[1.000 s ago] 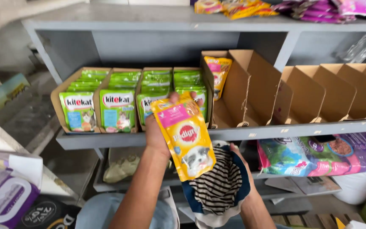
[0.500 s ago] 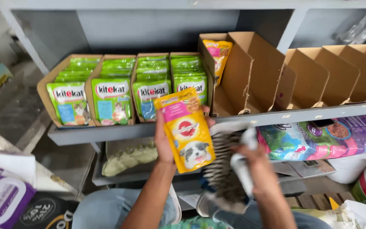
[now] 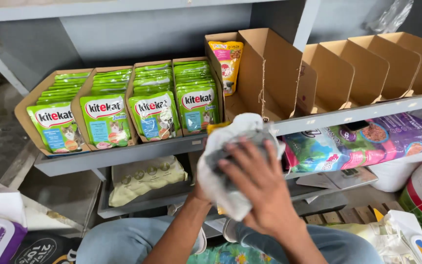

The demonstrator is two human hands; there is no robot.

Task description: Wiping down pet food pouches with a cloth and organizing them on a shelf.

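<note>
Below the shelf, right hand (image 3: 264, 195) presses upright cloth (image 3: 221, 181).

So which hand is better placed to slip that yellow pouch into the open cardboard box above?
Left, probably. The left hand sits beneath the white cloth, where the yellow pouch shows an edge, just below the cardboard box. The right hand lies spread over the cloth, occupied.

The white cloth (image 3: 223, 161) and right hand (image 3: 262, 190) cover nearly all of the yellow pouch (image 3: 214, 127), the left hand's grip sits hidden behind, fingers blurred.
</note>
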